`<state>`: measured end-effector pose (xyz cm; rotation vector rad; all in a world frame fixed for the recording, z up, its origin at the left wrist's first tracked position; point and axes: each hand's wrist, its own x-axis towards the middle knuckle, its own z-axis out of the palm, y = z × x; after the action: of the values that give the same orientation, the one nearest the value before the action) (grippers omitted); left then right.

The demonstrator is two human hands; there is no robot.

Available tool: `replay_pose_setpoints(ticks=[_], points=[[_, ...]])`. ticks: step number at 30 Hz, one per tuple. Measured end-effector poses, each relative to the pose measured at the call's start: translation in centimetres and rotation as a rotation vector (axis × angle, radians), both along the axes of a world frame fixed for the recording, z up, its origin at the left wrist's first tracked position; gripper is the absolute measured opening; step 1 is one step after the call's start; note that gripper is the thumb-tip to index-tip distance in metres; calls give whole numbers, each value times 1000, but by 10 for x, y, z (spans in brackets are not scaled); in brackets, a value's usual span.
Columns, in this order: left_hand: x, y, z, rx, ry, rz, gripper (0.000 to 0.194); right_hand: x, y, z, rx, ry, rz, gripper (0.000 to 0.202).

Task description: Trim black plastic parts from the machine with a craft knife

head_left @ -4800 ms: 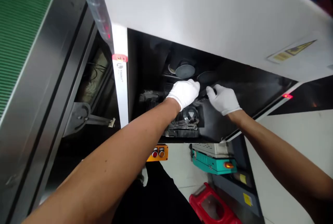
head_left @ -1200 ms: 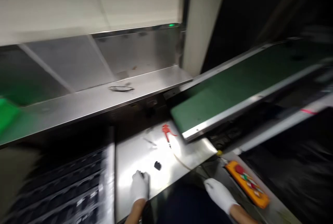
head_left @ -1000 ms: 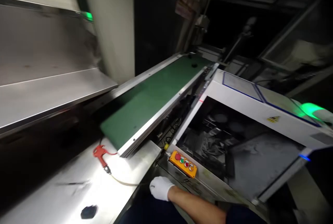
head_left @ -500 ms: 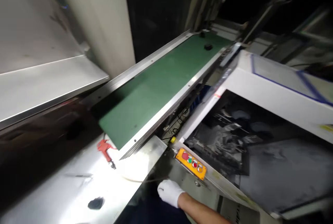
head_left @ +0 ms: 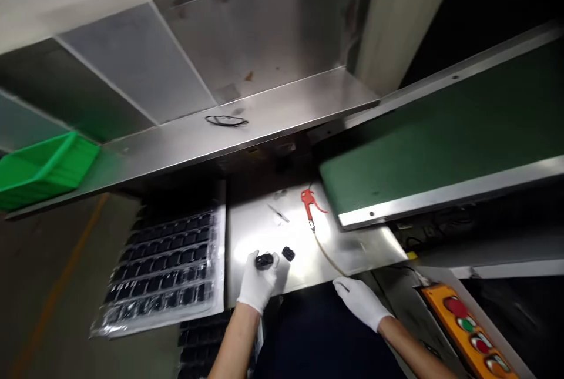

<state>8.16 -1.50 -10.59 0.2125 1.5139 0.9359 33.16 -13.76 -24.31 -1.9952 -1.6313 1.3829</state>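
My left hand (head_left: 259,282), in a white glove, grips a small black part (head_left: 264,260) just above the steel worktop (head_left: 352,250). A second small black part (head_left: 288,253) lies on the steel a little to its right. My right hand (head_left: 359,301), also gloved, rests flat with fingers apart on the worktop's near edge and holds nothing. To the left of my left hand lies a clear plastic tray (head_left: 163,270) with several rows of small black parts.
A red air blow gun (head_left: 309,201) with its hose lies on the worktop, tweezers (head_left: 278,213) beside it. A green conveyor belt (head_left: 440,132) juts in from the right. A steel shelf (head_left: 273,117) overhead carries a green bin (head_left: 44,167). An orange button box (head_left: 469,332) sits at lower right.
My view swung from the white machine on the right back left to the worktop. My left hand came into view holding a small black part; my right hand stays at the worktop edge.
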Motion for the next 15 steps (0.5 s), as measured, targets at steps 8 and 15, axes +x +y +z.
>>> replay_pose_setpoints(ticks=[8, 15], points=[[-43, -28, 89, 19, -798, 61, 37, -75, 60, 3, 109, 71, 47, 34], [-77, -43, 113, 119, -842, 67, 46, -83, 120, 7, 89, -32, -171, 46]])
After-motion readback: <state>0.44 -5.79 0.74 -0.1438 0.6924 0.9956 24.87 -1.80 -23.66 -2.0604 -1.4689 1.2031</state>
